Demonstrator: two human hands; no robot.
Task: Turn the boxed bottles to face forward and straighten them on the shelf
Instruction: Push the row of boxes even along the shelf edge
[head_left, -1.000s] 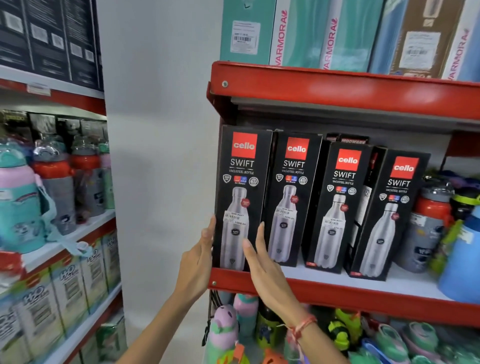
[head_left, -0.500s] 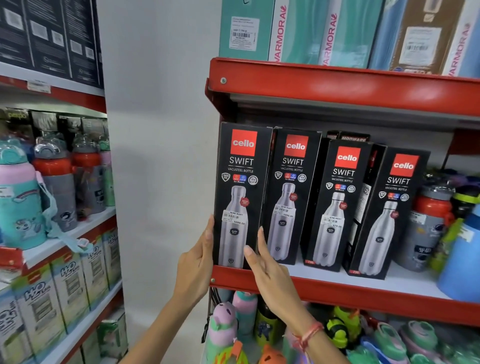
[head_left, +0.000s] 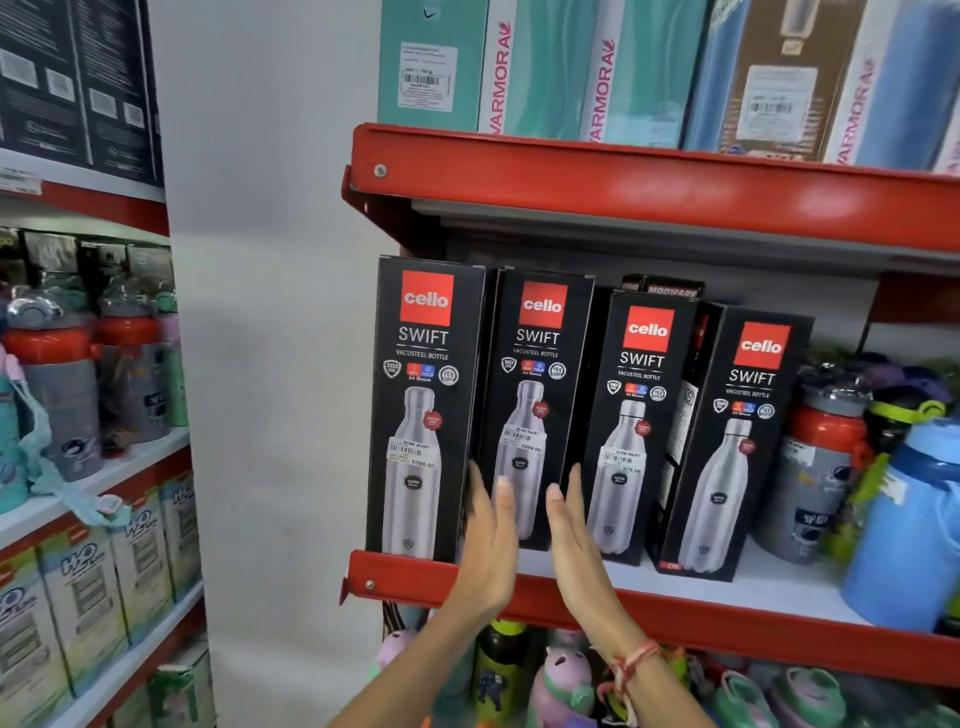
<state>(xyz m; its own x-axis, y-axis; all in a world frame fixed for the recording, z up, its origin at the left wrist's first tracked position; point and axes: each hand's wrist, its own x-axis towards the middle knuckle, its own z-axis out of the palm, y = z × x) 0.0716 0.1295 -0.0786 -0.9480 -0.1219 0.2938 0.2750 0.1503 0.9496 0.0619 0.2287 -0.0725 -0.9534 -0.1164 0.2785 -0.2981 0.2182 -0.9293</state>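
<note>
Our left hand (head_left: 488, 540) and right hand (head_left: 574, 540) have shifted from the first box (head_left: 421, 410) to the second box (head_left: 535, 405). Both are flat and open-fingered, gripping nothing, palms facing across that box's lower front; whether they touch it we cannot tell. The second box leans left beside the upright first. Two more boxes (head_left: 691, 441) lean further right on the red-edged shelf (head_left: 727, 629).

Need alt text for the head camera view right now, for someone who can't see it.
Two bare hands, left hand and right hand, open with palms facing, flank the second box of four black Cello Swift bottle boxes on a red-edged shelf. All four fronts face outward; the right two lean slightly. Loose bottles stand at right.
</note>
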